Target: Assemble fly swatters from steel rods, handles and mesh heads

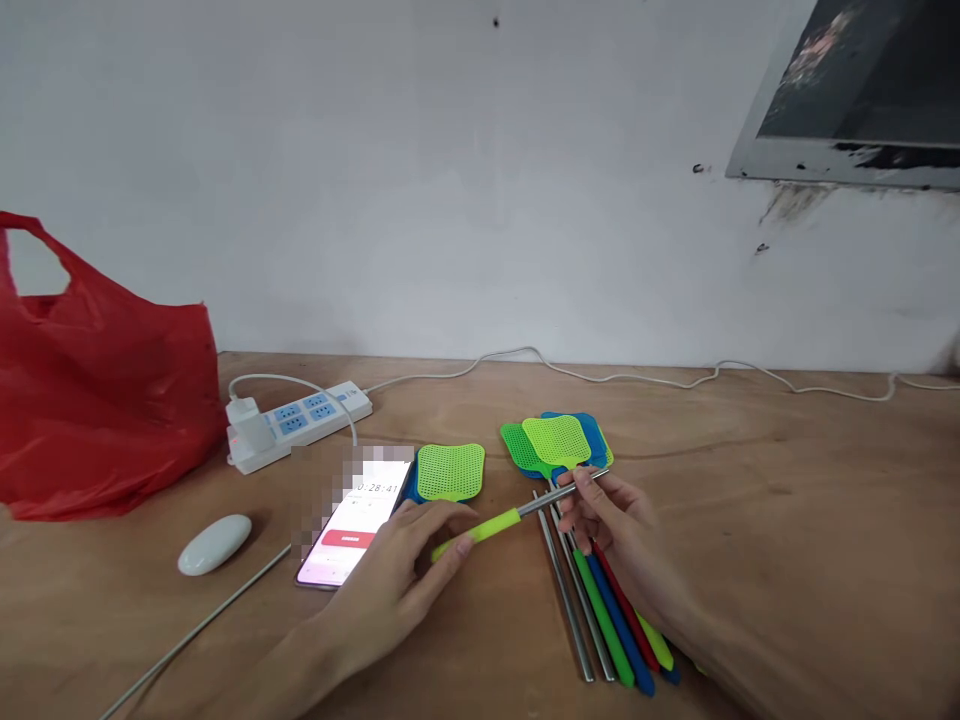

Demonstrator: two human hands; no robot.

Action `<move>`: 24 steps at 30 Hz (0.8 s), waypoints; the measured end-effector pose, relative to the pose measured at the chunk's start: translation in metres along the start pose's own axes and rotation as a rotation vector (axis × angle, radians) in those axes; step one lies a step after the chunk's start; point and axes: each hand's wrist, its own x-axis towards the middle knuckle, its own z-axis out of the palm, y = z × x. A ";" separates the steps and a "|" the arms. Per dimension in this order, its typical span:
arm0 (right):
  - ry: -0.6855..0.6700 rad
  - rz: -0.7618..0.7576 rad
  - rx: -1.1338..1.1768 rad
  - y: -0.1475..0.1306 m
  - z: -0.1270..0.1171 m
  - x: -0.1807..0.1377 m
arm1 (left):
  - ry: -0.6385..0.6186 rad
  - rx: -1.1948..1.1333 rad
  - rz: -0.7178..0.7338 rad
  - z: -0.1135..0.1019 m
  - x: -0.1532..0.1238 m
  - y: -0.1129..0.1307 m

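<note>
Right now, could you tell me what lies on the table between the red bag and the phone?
In the head view, a white power strip and a white oval mouse lie between the red bag and the phone.

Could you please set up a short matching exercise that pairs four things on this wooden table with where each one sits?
Things:
1. red plastic bag
2. power strip
3. phone
4. lime-handled rod

Places:
A. held between the left hand and the right hand
B. lying flat beside the left hand, screen lit
C. at the table's far left edge
D. near the wall, with a white charger plugged in

Pairs: 1-C, 2-D, 3-B, 4-A
</note>
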 end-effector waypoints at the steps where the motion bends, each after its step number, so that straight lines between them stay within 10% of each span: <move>1: -0.011 0.000 -0.004 0.002 -0.001 0.000 | -0.003 0.011 0.006 0.001 -0.001 -0.001; 14: -0.087 -0.116 -0.021 0.006 -0.003 -0.001 | -0.137 0.027 0.063 -0.001 -0.001 0.005; 24: 0.258 -0.208 0.174 -0.005 -0.016 0.010 | -0.171 -0.045 0.050 -0.001 0.000 0.005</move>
